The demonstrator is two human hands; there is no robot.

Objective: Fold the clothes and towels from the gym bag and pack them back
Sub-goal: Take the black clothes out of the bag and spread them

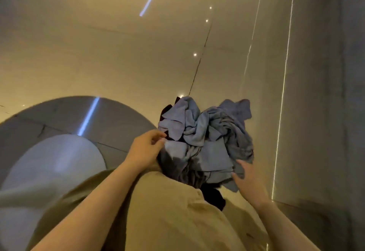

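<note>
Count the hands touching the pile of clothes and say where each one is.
2. The left hand is at the left edge of the pile of clothes, fingers on the blue fabric. The right hand presses the pile's lower right edge with straight fingers.
</note>
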